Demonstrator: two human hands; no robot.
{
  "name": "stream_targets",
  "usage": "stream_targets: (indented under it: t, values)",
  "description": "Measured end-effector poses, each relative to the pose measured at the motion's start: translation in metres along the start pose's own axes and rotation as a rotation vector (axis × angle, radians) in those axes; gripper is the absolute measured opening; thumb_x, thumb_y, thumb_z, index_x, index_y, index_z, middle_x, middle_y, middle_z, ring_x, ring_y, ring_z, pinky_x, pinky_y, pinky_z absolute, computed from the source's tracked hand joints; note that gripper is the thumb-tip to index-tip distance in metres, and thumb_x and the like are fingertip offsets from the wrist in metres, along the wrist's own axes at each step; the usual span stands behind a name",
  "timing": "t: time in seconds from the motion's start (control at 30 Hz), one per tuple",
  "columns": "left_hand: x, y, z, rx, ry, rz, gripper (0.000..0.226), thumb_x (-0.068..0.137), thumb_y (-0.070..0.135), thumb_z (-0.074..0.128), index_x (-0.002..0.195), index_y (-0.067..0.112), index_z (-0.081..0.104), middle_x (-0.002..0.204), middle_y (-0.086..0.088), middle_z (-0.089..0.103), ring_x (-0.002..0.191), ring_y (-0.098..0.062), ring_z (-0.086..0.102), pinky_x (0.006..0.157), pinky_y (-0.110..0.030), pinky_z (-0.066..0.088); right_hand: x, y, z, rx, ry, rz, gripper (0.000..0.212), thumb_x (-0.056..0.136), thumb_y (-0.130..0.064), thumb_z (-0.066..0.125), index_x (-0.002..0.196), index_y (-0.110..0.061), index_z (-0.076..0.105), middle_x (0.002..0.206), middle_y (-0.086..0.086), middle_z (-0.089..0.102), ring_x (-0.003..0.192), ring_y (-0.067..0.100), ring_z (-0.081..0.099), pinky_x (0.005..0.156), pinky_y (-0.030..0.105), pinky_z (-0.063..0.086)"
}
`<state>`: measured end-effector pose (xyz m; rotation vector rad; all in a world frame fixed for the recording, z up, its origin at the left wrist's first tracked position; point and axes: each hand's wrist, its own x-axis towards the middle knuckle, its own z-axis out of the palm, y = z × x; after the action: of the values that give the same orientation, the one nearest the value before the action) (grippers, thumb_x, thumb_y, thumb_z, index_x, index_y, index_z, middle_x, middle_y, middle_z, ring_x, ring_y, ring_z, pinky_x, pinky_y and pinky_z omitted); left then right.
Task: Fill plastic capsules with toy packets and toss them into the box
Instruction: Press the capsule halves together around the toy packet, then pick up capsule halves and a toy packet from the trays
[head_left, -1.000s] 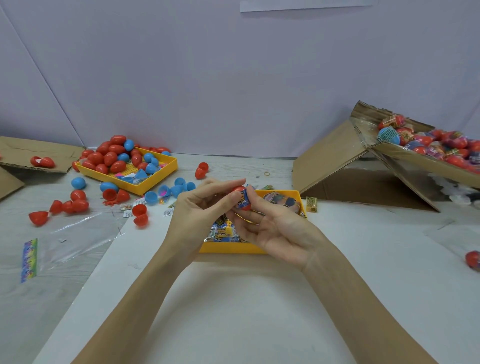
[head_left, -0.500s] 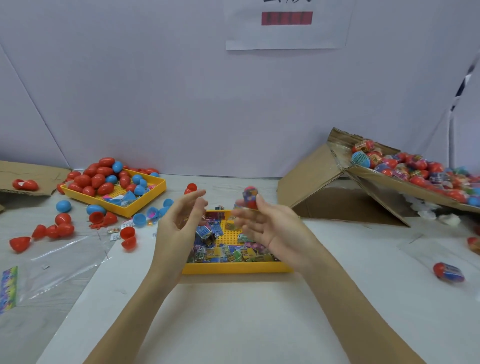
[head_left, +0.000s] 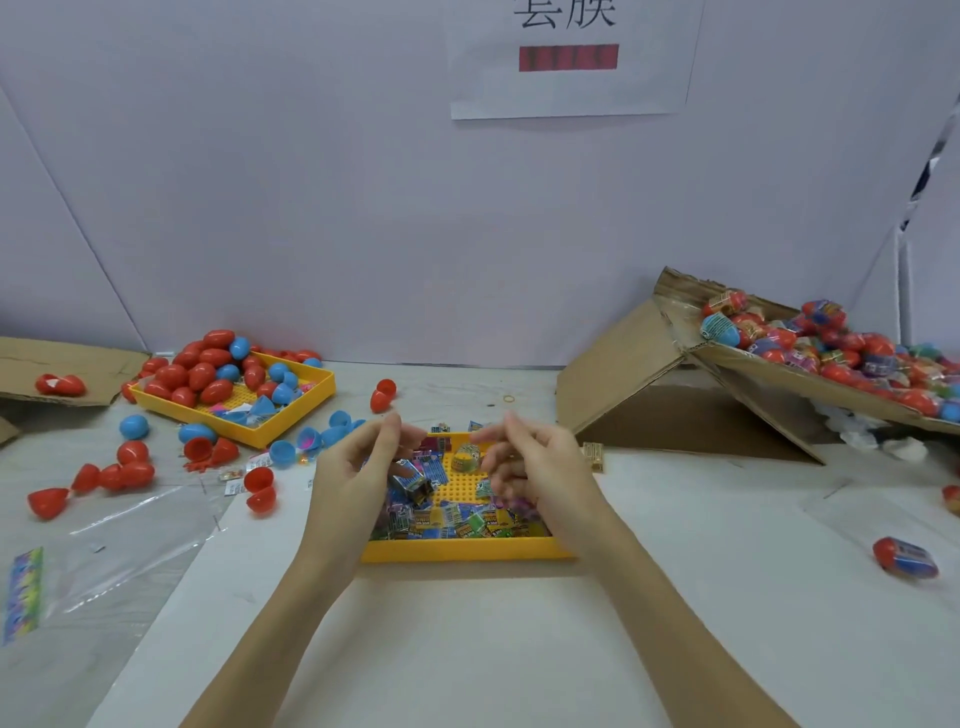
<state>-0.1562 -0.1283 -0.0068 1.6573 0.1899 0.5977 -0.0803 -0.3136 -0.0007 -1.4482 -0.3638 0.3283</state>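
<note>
- L hand (head_left: 358, 470): raised over the near-left part of the front yellow tray (head_left: 457, 550), fingers (head_left: 388, 431) loosely curled, thumb and forefinger tips close together but w/ nothing seen between them; holds nothing visible, touches nothing I can make out
- R hand (head_left: 530, 462): over the tray's right side, fingers (head_left: 511, 434) bent and relaxed, slightly spread, palm turned inward toward the L hand; holds nothing
- Both hands sit apart, gap between them over the tray's middle
- Toy packets (head_left: 457, 519): small printed sachets heaped flat in the tray, mostly along the near edge and left side, lying under and between the hands; orientation mixed, no common axis
- One filled capsule (head_left: 905, 557): red w/ printed wrap, lies on its side on the bench (head_left: 675, 597) well to the right of the R hand, long axis running roughly left-right, slightly blurred
- Box (head_left: 810, 379): cardboard, tilted, far right, full of filled capsules; its flap slopes down to the bench, well apart from the hands
- Second yellow tray (head_left: 291, 410): far left, heaped w/ red and blue empty capsule halves (head_left: 208, 369); more halves scattered on the bench around it, near the L hand's side
- Clear plastic bag (head_left: 119, 551) lies flat at left; paper sign (head_left: 569, 57) on the wall behind
</note>
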Motion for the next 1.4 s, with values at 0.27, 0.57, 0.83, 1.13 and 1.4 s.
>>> stream_targets:
  t: [0.27,0.57,0.83,1.13,1.4]
  values:
    - [0.031,-0.001,-0.029,0.088,0.199,-0.093,0.012,0.103,0.028,0.059,0.111,0.023,0.066,0.1,0.003,0.072,0.091,-0.012,0.069,0.065,-0.018,0.054,0.001,0.018,0.005,-0.383,-0.054,-0.093,0.032,0.108,-0.027,0.051,0.088,-0.016,0.073,0.064,0.006,0.07,0.049,0.015,0.06,0.047,0.018,0.046]
    - [0.16,-0.035,-0.138,1.227,0.24,-0.086,0.031,0.102,0.01,0.053,0.13,0.001,0.058,0.135,-0.021,0.054,0.123,-0.038,0.047,0.103,-0.045,0.039,0.003,0.018,0.011,-0.407,-0.078,-0.058,0.031,0.106,-0.027,0.052,0.088,-0.015,0.074,0.061,0.003,0.068,0.048,0.012,0.058,0.047,0.017,0.045]
    - [0.195,-0.064,-0.171,1.472,0.024,-0.199,0.041,0.1,0.024,0.052,0.14,0.014,0.057,0.144,-0.022,0.042,0.13,-0.043,0.039,0.112,-0.048,0.032,0.004,0.017,0.01,-0.358,-0.074,-0.053,0.032,0.107,-0.023,0.053,0.086,-0.012,0.074,0.058,0.004,0.064,0.044,0.013,0.053,0.044,0.02,0.042]
    - [0.183,-0.052,-0.156,1.429,0.057,0.009,0.019,0.101,0.005,0.051,0.109,-0.006,0.064,0.123,-0.026,0.05,0.108,-0.037,0.05,0.092,-0.044,0.045,-0.004,0.014,0.016,-0.87,-0.079,-0.201,0.012,0.083,-0.04,0.084,0.086,-0.036,0.074,0.092,-0.015,0.064,0.072,0.003,0.061,0.064,0.007,0.041]
    - [0.163,-0.051,-0.143,1.348,-0.009,0.092,0.03,0.1,0.006,0.052,0.127,0.004,0.063,0.125,-0.021,0.056,0.111,-0.038,0.056,0.091,-0.048,0.048,-0.003,0.008,0.017,-0.9,-0.166,-0.106,0.014,0.083,-0.034,0.086,0.087,-0.031,0.072,0.082,-0.007,0.07,0.066,0.002,0.059,0.059,0.014,0.045]
